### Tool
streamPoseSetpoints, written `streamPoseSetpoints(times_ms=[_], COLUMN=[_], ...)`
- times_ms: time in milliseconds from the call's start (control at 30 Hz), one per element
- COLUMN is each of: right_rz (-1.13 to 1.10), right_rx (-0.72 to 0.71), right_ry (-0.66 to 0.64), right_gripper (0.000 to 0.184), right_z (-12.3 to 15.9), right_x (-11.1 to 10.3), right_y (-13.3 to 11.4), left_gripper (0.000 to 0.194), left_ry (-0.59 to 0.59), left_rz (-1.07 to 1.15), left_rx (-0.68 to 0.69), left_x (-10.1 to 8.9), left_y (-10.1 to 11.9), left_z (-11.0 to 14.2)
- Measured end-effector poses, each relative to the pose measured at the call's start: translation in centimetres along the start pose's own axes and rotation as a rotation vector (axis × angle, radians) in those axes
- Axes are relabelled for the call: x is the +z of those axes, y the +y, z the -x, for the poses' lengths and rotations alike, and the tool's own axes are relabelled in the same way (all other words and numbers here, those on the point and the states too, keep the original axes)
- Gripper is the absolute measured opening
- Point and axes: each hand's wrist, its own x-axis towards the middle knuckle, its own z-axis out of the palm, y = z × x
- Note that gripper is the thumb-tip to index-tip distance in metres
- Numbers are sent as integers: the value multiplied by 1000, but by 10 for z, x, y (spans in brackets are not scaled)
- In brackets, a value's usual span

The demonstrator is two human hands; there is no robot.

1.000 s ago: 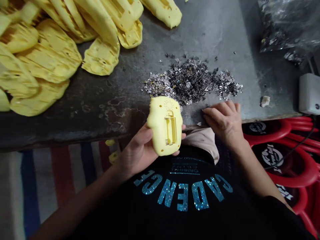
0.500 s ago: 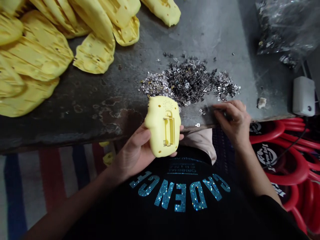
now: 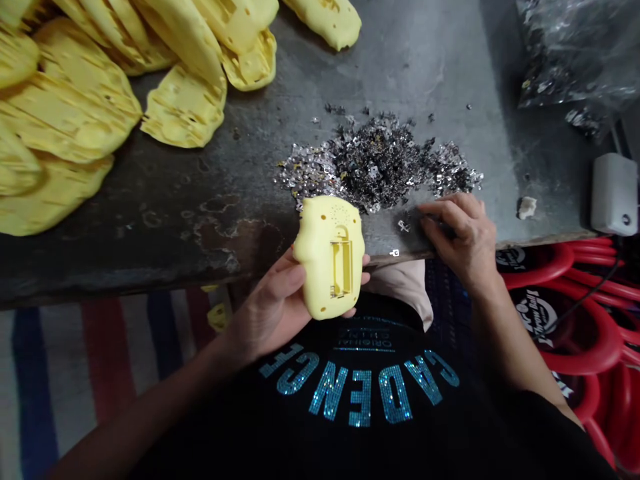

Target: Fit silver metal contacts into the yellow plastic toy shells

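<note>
Yellow plastic casing (image 3: 320, 267) clamped in left hand (image 3: 267, 300) just over the desk (image 3: 150, 247) edge, battery bay (image 3: 343, 270) facing up in easy view; right hand (image 3: 460, 240) beside metal clips (image 3: 375, 160), fingers together, any hold unclear.

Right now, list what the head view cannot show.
Head view:
Right hand: fingers hide anything pinched.
Yellow plastic housing: left hand hides its underside.
Pile of silver metal pieces: pieces too small to tell.
Clear plastic bag: top edge cuts it off.
</note>
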Motion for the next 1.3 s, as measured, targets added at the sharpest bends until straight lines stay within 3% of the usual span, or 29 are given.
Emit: streamPoseSetpoints(times_ms=[167, 367, 467, 533, 633, 733, 867, 933, 1100, 1300], right_rz=[81, 266, 161, 52, -58, -86, -164, -272, -440, -306], right_rx=[-134, -50, -9, 77, 209, 218, 145, 60, -194, -402], right_ry=[-85, 28, 12, 55, 67, -17, -18, -1, -120, -242], right_gripper=[15, 17, 26, 23, 17, 14, 3, 12, 21, 8], right_z=[-12, 14, 30, 33, 27, 16, 6, -1, -26, -51], right_x=[8, 0, -9, -13, -14, -12, -18, -27, -44, -46], right_y=[2, 13, 9, 7, 14, 26, 17, -2, -54, -71], left_gripper=[64, 62, 67, 66, 60, 60, 82, 89, 79, 75], left_ry=[0, 18, 23, 25, 11, -2, -35, -51, -109, -148], left_rz=[6, -32, -34, -33, -26, -11, 24, 51, 61, 38], left_rx=[9, 25, 14, -1, -11, -21, -97, -124, -106, -89], left_x=[-2, -1, -1, -1, 1, 6, 11, 11, 11, 12], left_y=[-2, -1, -1, -2, -3, -3, -4, -4, -8, -8], left_z=[1, 4, 3, 2, -1, -4, -7, -8, -8, -2])
